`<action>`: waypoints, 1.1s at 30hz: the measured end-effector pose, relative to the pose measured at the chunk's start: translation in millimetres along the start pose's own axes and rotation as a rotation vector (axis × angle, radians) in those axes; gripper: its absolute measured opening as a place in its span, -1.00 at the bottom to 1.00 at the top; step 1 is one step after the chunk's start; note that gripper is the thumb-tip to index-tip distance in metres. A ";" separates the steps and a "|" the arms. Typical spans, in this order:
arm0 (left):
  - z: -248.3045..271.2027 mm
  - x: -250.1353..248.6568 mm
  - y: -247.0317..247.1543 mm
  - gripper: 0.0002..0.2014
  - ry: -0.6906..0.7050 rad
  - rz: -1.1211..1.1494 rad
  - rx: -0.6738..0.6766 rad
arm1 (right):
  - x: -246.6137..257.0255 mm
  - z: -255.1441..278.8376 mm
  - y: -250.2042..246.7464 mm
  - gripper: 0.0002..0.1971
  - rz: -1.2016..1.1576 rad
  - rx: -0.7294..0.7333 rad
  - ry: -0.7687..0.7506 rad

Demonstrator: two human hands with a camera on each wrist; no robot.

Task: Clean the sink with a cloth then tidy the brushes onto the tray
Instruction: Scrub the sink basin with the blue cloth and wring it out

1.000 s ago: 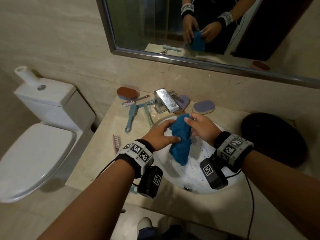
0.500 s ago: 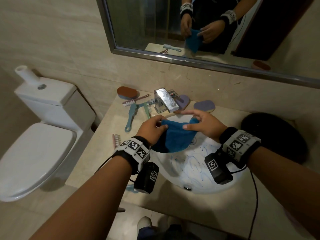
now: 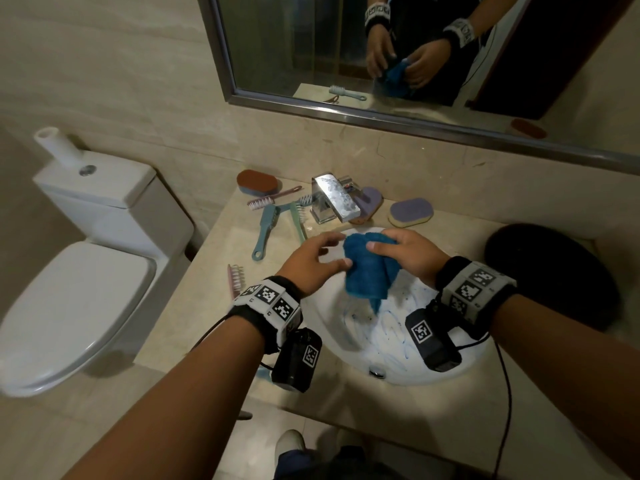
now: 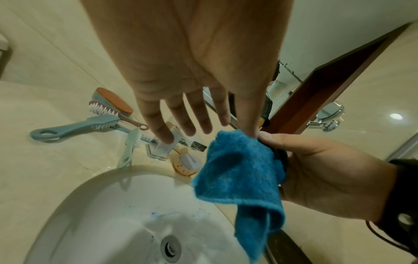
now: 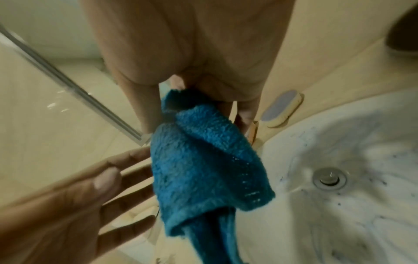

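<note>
Above the white sink (image 3: 349, 337), the right hand (image 3: 407, 254) pinched the blue cloth (image 3: 367, 271) by its bunched upper end, thumb and fingers curled round it, so that the rest hung down in loose folds over the basin. The left hand (image 3: 311, 261) was spread with straight fingers just beside the cloth; its thumb seemed to touch the fabric, though the head view was too dim there to be sure. Blue smears still marked the basin, so wiping looked unfinished. The cloth looked soft, limp and light, with a fluffy pile; it would collapse wherever it was unsupported, so it would best be gathered into a pad in the palm rather than held by a corner. Several brushes (image 3: 266, 230) lay on the counter (image 3: 194, 306) left of the tap (image 3: 334, 199), not yet tidied.
</note>
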State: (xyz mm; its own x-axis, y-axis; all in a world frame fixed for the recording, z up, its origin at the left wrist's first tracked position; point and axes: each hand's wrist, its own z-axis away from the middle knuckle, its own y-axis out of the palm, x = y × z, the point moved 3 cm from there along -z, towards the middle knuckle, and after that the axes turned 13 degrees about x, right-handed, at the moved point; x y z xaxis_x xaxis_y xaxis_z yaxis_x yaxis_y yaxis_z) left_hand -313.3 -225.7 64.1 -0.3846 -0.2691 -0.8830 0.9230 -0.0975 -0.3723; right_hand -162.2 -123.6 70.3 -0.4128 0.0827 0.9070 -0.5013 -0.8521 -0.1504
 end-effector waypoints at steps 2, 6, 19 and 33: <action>1.1 -2.4 7.1 -0.40 0.020 -0.055 0.111 | -1.2 -0.2 3.2 -0.90 -0.160 0.023 0.012; -1.7 -2.9 10.3 -0.51 0.004 0.030 0.079 | 0.7 -0.8 6.4 -0.66 -0.412 0.061 -0.021; -10.2 5.8 5.6 -0.86 -0.041 0.081 -0.181 | -12.7 -12.3 31.0 -0.69 -0.037 0.138 0.060; -49.9 107.1 -12.3 -0.06 -0.468 -0.555 0.163 | -139.4 -127.1 -7.0 -0.67 0.240 -0.174 0.223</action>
State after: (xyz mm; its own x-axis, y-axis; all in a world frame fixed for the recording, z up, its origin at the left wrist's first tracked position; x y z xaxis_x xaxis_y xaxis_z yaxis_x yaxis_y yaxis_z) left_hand -366.6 -205.5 -40.2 -0.7827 -0.5151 -0.3494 0.5987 -0.4695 -0.6489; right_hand -197.8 -63.5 -105.1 -0.6805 0.0178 0.7325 -0.4835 -0.7621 -0.4306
